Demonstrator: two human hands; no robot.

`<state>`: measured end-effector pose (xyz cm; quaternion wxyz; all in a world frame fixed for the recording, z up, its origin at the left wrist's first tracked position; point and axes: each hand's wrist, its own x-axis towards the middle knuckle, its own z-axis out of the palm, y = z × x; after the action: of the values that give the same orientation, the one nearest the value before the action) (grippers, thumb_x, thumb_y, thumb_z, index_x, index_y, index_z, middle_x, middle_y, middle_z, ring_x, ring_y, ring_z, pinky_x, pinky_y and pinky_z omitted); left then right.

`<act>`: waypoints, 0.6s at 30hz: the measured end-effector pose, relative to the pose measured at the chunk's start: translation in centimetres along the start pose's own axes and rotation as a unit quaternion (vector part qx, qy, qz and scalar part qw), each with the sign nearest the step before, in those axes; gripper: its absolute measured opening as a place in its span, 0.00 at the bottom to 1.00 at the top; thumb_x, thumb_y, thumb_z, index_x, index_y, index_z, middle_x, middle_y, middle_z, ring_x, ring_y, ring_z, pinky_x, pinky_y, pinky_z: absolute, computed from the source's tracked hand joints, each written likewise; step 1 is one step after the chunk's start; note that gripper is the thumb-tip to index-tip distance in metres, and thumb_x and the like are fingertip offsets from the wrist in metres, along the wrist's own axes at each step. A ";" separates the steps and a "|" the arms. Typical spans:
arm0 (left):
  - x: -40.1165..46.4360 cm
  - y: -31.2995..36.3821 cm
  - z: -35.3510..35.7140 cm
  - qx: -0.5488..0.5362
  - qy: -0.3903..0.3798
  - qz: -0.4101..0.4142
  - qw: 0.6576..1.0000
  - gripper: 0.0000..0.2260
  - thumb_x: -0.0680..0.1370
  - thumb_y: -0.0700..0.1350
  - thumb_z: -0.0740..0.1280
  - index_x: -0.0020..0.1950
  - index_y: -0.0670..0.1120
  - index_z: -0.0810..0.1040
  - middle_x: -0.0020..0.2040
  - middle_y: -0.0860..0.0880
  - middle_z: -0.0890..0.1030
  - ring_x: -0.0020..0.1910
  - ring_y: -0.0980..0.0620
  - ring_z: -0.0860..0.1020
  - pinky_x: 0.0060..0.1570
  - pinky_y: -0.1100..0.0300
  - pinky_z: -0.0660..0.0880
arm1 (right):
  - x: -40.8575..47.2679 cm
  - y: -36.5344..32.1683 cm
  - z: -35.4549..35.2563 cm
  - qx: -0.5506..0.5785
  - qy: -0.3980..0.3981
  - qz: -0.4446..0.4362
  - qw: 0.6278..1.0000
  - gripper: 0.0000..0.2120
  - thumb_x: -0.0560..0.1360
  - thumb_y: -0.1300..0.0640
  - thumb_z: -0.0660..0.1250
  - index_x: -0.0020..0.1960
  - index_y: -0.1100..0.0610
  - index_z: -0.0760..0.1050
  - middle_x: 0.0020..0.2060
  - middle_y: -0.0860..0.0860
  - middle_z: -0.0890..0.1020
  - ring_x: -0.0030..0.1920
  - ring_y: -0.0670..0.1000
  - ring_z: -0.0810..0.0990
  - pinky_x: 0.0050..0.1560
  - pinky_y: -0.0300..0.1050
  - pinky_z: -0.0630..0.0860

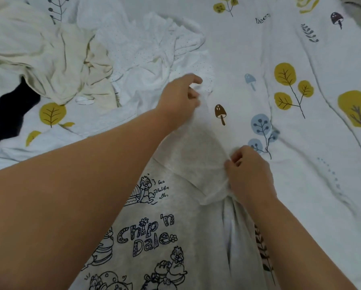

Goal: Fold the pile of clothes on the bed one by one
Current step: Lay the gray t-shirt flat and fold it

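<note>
1. Lying at near centre of the bed, the grey T-shirt (154, 237) is spread print side up; we read "Chip 'n Dale" and cartoon line drawings on its front.
2. We note its sleeve (198, 162) reaching toward the far side from the body of the garment, the fabric there looking thin and pale.
3. We find the left hand (180, 99) at the far end of that sleeve, fingers curled and pinching its edge; the cloth is blurred at the fingertips.
4. We find the right hand (248, 172) at the near right of the sleeve, where it joins the body, fingers curled and gripping a gather of the fabric; folds bunch below the wrist.
5. Both bare forearms cross the T-shirt from the near edge, the left one covering much of its left part.
6. We record the pile of clothes (75, 51) at far left, well apart from the T-shirt: cream garments, a white dotted garment (146, 49) to their right, and a black garment (10, 114) at the left edge.
7. The left hand sits just beside the near right corner of the white dotted garment; we cannot tell whether they touch.
8. Beneath everything lies the bedsheet (300, 143), white with yellow trees, blue plants and brown mushrooms, creased on the right.
</note>
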<state>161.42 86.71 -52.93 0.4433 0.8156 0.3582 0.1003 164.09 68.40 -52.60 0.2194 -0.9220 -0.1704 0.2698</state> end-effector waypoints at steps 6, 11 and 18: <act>-5.2 -2.0 0.5 0.297 0.081 0.021 0.951 0.23 0.76 0.52 0.64 0.67 0.45 0.64 0.57 0.43 0.73 0.55 0.44 0.73 0.52 0.50 0.69 | -1.2 0.1 0.7 -0.031 -0.027 -0.010 0.999 0.11 0.76 0.48 0.59 0.54 0.50 0.63 0.35 0.44 0.69 0.35 0.48 0.68 0.37 0.45 0.63; -9.3 -4.0 -0.3 0.267 -0.054 -0.044 0.961 0.15 0.76 0.41 0.62 0.62 0.45 0.66 0.44 0.43 0.78 0.43 0.41 0.77 0.43 0.51 0.73 | -2.0 -0.1 1.2 -0.088 -0.148 -0.021 0.985 0.30 0.75 0.55 0.63 0.71 0.49 0.51 0.49 0.51 0.74 0.43 0.51 0.72 0.43 0.45 0.69; -10.5 -4.6 -0.9 0.330 0.167 0.077 0.926 0.21 0.71 0.38 0.69 0.64 0.40 0.73 0.59 0.37 0.76 0.54 0.37 0.76 0.50 0.47 0.71 | -4.3 -0.4 3.8 -0.216 0.064 -0.157 0.962 0.34 0.76 0.45 0.56 0.77 0.50 0.43 0.74 0.60 0.52 0.74 0.58 0.51 0.70 0.55 0.55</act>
<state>151.16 81.85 -54.44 0.0739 0.9122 0.3760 0.1452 158.44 68.12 -53.46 0.0649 -0.9244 -0.3530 0.1293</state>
